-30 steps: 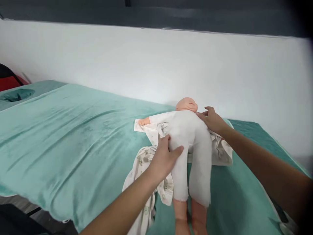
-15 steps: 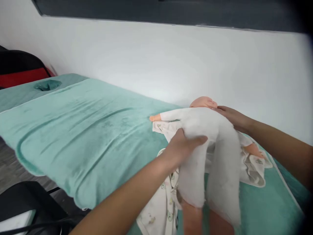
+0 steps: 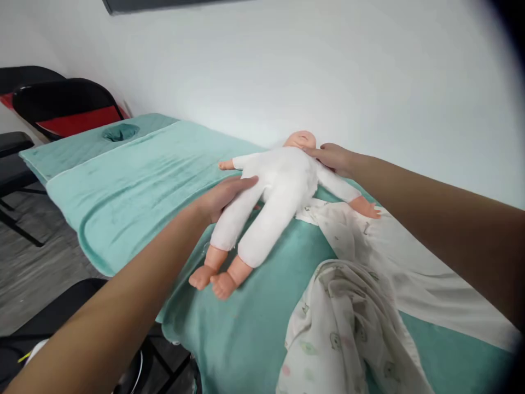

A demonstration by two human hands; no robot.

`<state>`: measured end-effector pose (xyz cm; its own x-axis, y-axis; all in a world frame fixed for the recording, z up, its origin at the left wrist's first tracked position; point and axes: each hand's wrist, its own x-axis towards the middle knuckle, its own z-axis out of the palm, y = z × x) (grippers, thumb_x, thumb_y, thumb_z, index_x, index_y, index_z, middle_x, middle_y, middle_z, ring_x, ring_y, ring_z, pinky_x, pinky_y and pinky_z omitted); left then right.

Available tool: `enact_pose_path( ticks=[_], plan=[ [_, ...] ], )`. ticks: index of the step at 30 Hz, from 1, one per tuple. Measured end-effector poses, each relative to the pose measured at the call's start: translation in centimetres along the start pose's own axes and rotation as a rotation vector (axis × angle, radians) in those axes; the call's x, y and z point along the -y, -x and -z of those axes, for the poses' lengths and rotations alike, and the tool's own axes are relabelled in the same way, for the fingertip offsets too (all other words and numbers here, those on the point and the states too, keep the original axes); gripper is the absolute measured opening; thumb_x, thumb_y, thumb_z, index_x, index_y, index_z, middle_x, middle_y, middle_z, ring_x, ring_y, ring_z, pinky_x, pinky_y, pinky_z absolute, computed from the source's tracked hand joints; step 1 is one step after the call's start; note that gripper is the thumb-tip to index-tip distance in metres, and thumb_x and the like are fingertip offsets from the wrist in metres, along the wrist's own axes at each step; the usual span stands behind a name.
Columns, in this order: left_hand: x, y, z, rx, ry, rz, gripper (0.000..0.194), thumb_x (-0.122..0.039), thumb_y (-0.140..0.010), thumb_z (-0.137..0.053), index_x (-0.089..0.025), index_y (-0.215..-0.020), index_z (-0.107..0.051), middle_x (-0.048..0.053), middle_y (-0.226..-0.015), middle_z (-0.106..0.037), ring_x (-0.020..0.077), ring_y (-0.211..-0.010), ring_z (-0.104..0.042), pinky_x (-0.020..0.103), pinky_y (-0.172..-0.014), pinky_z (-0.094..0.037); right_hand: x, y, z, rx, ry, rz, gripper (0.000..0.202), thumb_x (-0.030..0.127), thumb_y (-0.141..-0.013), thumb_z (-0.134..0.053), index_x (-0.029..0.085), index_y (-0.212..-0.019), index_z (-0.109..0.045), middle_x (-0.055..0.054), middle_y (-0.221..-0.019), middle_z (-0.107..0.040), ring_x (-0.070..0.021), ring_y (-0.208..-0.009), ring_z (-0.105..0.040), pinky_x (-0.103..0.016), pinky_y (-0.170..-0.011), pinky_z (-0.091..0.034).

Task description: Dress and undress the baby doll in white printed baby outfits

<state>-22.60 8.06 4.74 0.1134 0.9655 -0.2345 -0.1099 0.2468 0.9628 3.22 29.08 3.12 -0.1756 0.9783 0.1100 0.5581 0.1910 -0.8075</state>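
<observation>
A baby doll point(image 3: 287, 171) with a white soft body and pinkish head, hands and feet lies face up on the green cover, its feet pointing towards me. My left hand point(image 3: 225, 198) is closed round the thigh on the left of the view, thumb on top and other fingers mostly hidden beneath. At the doll's neck and shoulder, my right hand point(image 3: 333, 157) grips with its thumb over the front; the fingers behind are hidden. White baby clothes point(image 3: 348, 328) with small bear prints lie crumpled to the right, partly near the doll's hand.
The green-covered massage bed point(image 3: 164, 164) runs along a white wall point(image 3: 369, 82) and has a face hole point(image 3: 120, 132) at the far left. Black folding chairs point(image 3: 68, 104) with red stand beyond. Another black seat point(image 3: 77, 298) is below the bed's near edge.
The doll has moved left, off the baby clothes, and now lies on the cover. Both hands travelled with it and keep hold. My view has shifted too.
</observation>
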Motion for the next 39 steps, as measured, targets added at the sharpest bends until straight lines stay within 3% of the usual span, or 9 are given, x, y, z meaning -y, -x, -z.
enact_pose_path(
  ticks=[5, 7, 11, 13, 16, 23, 26, 32, 39],
  plan=[
    [1.1, -0.1, 1.7, -0.002, -0.035, 0.097, 0.059, -0.057, -0.085, -0.060, -0.008, -0.118, -0.063, 0.013, -0.088, -0.073, 0.0281, -0.074, -0.069, 0.048, -0.076, -0.053, -0.7, 0.2, -1.0, 0.096, -0.021, -0.139, 0.068, 0.072, -0.073, -0.065, 0.017, -0.114, -0.061, -0.019, -0.111, -0.066, -0.0303, -0.093, -0.064, -0.045, -0.072, -0.053],
    [1.4, 0.4, 2.1, -0.040, -0.129, 0.089, 0.067, -0.064, -0.084, -0.055, -0.009, -0.122, -0.061, 0.016, -0.099, -0.072, 0.0312, -0.084, -0.068, 0.049, -0.079, -0.052, -2.4, 2.2, 0.9, 0.091, 0.041, -0.133, 0.059, 0.074, -0.083, -0.050, 0.019, -0.100, -0.064, -0.016, -0.103, -0.068, -0.0283, -0.087, -0.065, -0.043, -0.072, -0.051],
    [1.0, 1.8, 1.4, -0.441, -0.716, -0.104, 0.069, -0.065, -0.078, -0.062, -0.015, -0.127, -0.057, 0.021, -0.123, -0.063, 0.0409, -0.109, -0.060, 0.055, -0.093, -0.044, -7.2, 8.3, 7.5, 0.055, 0.490, -0.178, 0.058, 0.065, -0.095, -0.029, 0.020, -0.082, -0.062, -0.015, -0.086, -0.069, -0.0232, -0.075, -0.063, -0.040, -0.073, -0.045],
    [0.8, 3.2, -0.9, -0.529, -0.999, -0.325, 0.061, -0.056, -0.079, -0.065, -0.015, -0.124, -0.058, 0.022, -0.129, -0.058, 0.0428, -0.122, -0.052, 0.056, -0.102, -0.038, -9.1, 11.9, 10.9, 0.036, 0.597, -0.194, 0.053, 0.065, -0.092, -0.039, 0.019, -0.077, -0.062, -0.017, -0.085, -0.068, -0.0277, -0.081, -0.062, -0.042, -0.075, -0.040],
    [2.0, 6.1, -6.5, -0.327, -1.092, -0.551, 0.039, -0.049, -0.083, -0.061, -0.018, -0.107, -0.065, 0.019, -0.118, -0.062, 0.0386, -0.121, -0.053, 0.049, -0.103, -0.038, -10.4, 16.9, 14.6, 0.114, 0.778, -0.203, 0.048, 0.067, -0.087, -0.046, 0.021, -0.085, -0.063, -0.015, -0.091, -0.069, -0.0298, -0.083, -0.061, -0.040, -0.070, -0.039],
    [6.7, 11.0, -17.3, 0.076, -0.628, -0.421, 0.026, -0.046, -0.069, -0.075, -0.023, -0.074, -0.066, 0.002, -0.074, -0.062, 0.0268, -0.086, -0.064, 0.035, -0.083, -0.050, -4.8, 25.6, 19.1, 0.212, 1.132, 0.106, 0.030, 0.037, -0.097, -0.033, 0.026, -0.102, -0.061, -0.008, -0.095, -0.069, -0.0219, -0.072, -0.059, -0.032, -0.061, -0.032],
    [5.1, 12.4, -20.4, 0.203, -0.814, -0.615, 0.016, -0.030, -0.079, -0.066, -0.024, -0.094, -0.070, 0.003, -0.092, -0.066, 0.0277, -0.091, -0.064, 0.037, -0.084, -0.048, -1.1, 29.5, 21.1, 0.086, 1.066, 0.245, 0.033, 0.036, -0.099, -0.029, 0.029, -0.106, -0.061, -0.005, -0.103, -0.069, -0.0209, -0.073, -0.060, -0.032, -0.060, -0.031],
    [1.0, 14.1, -28.1, 0.120, -1.067, -0.924, 0.070, -0.021, -0.079, -0.064, -0.026, -0.143, -0.038, 0.010, -0.131, -0.051, 0.0283, -0.111, -0.056, 0.041, -0.088, -0.047, 4.8, 38.9, 23.9, -0.094, 0.907, 0.479, 0.028, 0.038, -0.098, -0.039, 0.034, -0.113, -0.062, -0.001, -0.102, -0.071, -0.0204, -0.080, -0.061, -0.031, -0.060, -0.029],
    [-1.2, 15.5, -32.9, 0.075, -1.229, -1.148, 0.017, -0.034, -0.084, -0.063, -0.020, -0.093, -0.057, 0.007, -0.106, -0.064, 0.0251, -0.101, -0.058, 0.039, -0.089, -0.041, 6.3, 48.8, 26.1, -0.088, 0.723, 0.355, 0.020, 0.037, -0.094, -0.050, 0.031, -0.106, -0.065, -0.001, -0.082, -0.068, -0.0163, -0.065, -0.057, -0.027, -0.055, -0.028]
  ],
)
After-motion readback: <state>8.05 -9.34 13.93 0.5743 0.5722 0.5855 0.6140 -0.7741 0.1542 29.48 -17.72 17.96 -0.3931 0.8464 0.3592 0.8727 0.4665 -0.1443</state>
